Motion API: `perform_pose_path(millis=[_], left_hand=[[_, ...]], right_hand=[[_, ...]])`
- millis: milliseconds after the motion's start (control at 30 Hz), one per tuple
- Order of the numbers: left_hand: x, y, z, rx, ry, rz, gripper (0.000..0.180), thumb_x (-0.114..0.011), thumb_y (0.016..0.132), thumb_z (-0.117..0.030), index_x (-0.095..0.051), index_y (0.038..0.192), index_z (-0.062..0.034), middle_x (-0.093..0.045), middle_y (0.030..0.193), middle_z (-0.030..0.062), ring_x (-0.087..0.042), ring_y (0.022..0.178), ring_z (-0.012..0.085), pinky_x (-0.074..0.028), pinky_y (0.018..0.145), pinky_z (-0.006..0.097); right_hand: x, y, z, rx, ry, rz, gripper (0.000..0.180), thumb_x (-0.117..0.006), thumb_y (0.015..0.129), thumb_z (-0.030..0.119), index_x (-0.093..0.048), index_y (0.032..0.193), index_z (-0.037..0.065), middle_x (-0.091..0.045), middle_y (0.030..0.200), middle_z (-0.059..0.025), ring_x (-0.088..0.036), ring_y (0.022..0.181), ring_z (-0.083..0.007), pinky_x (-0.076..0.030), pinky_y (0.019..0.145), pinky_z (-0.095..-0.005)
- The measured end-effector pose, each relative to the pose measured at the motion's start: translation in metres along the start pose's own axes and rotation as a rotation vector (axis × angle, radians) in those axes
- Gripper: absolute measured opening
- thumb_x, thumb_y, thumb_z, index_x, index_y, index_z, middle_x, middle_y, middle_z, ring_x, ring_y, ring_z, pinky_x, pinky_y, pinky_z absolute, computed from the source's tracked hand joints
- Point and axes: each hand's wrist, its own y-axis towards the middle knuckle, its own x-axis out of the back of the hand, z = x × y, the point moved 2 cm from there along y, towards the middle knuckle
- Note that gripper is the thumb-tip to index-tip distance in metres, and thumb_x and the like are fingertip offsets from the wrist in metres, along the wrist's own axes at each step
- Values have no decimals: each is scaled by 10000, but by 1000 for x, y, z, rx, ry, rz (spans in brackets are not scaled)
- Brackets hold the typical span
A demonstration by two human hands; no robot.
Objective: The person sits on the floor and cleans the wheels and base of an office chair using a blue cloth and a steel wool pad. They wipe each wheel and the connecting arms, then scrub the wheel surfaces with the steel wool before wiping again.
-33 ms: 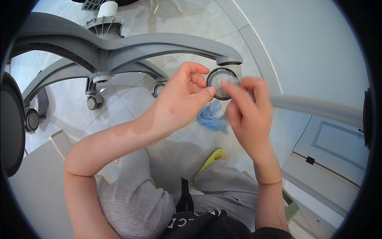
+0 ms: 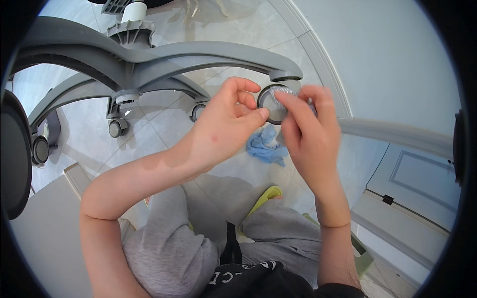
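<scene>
A grey chair base [image 2: 149, 62], tipped over, spans the far left, its arms spreading above a tiled floor [image 2: 164, 131]. I crouch in grey trousers [image 2: 169, 248], one yellow-green slipper [image 2: 266, 196] under me. At the tip of the arm reaching right hangs a caster [image 2: 272, 103], centre frame. My left hand [image 2: 223, 126] pinches its near-left rim, thumb and fingers closed on the wheel. My right hand [image 2: 308, 131] closes over its right side, fingertips pressing something pale against the tread; I cannot tell what.

Risks, as I judge them: the wheel could turn in my grip and nip a fingertip against its housing, or the base could shift if I pull hard.

A crumpled blue cloth [image 2: 266, 146] lies on the floor just below the caster. No packages, labels or signs show.
</scene>
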Motion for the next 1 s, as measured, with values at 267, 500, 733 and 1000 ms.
perform_pose_path(millis=[267, 500, 733, 1000], left_hand=[[1, 0, -5, 13, 23, 4, 351, -604, 888, -78, -423, 1180, -6, -470, 929, 1, -547, 883, 101, -448, 816, 242], [-3, -1, -7, -17, -2, 3, 370, -614, 887, -88, -419, 1189, -3, -474, 921, 0, -537, 868, 95, -451, 807, 246], [-2, -1, -7, -45, -26, 20, 379, -621, 888, -101, -419, 1191, 4, -488, 913, 3, -530, 839, 93, -456, 791, 243], [-3, -2, -10, -35, -14, 16, 382, -625, 889, -120, -424, 1190, 1, -496, 905, 5, -533, 839, 92, -457, 777, 245]], right_hand=[[42, 6, -16, -193, 710, 84, 225, -578, 809, -17, -593, 1029, 31, -567, 948, -82, -569, 834, -169, -472, 680, -278], [-3, 16, -33, -524, 1020, -467, 310, -433, 961, 92, -372, 1260, 36, -547, 1102, -123, -591, 941, -195, -477, 862, -292], [-27, -11, -37, 168, 285, -289, 368, -547, 797, 3, -568, 1159, 66, -390, 1255, -162, -464, 1089, -279, -404, 952, -384], [11, -16, -57, 337, -16, 47, 368, -672, 677, -26, -653, 1027, 86, -538, 1138, -161, -556, 987, -323, -477, 815, -378]])
